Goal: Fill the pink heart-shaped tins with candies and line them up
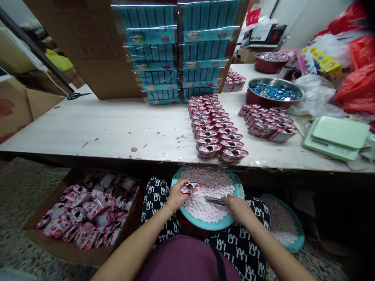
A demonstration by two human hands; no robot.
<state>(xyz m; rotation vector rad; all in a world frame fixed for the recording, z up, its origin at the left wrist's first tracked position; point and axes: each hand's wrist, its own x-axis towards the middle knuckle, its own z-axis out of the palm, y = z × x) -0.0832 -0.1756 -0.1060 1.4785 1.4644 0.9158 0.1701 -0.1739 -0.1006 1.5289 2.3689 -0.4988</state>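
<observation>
My left hand [176, 197] is closed around a small red and pink candy box [195, 187], whose top with its dark round hole faces up. In my right hand [238, 208] is a metal scoop [214, 200], its end pointing left toward the box and apart from it. Both hands are over a turquoise basin [205, 225] resting at my lap. Small white and pale pink candies [209, 180] fill it. Whether the scoop carries any candies is too small to tell.
Rows of similar boxes [208, 139] stand on the white table [123, 132], with another group [269, 123] to their right. A carton [124, 234] of loose boxes lies lower left. A green scale [336, 134], a bowl [275, 102] of blue-wrapped pieces and a second basin [300, 234] are on the right.
</observation>
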